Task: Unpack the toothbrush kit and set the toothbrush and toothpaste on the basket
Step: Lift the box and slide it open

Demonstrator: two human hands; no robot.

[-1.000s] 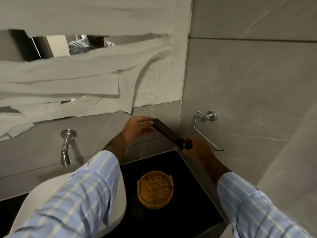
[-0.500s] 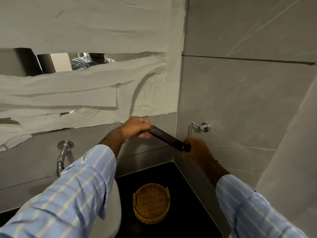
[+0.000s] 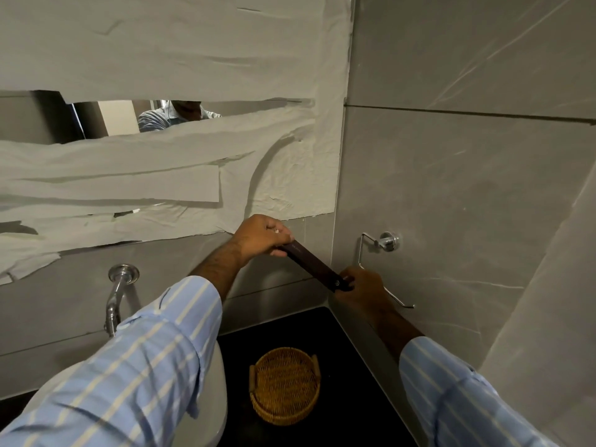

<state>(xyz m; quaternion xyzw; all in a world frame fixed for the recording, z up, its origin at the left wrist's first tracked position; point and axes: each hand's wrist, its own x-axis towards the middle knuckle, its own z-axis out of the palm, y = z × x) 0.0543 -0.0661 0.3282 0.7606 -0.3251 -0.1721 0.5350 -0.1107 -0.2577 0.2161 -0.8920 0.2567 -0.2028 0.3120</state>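
Above the dark tabletop (image 3: 338,337) and its wicker basket (image 3: 285,385), the left hand (image 3: 263,235) and right hand (image 3: 364,283) each pinch an end of the slim dark toothbrush kit (image 3: 311,264), which looks light, stiff and best gripped at its ends.

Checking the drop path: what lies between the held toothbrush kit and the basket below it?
Nothing. In the head view the dark toothbrush kit, gripped by both hands, hangs over the wicker basket; between them show only grey wall tile and bare black countertop.

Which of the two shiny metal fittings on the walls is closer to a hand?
The wire holder on the side wall, just behind the right hand; the tap is farther off.
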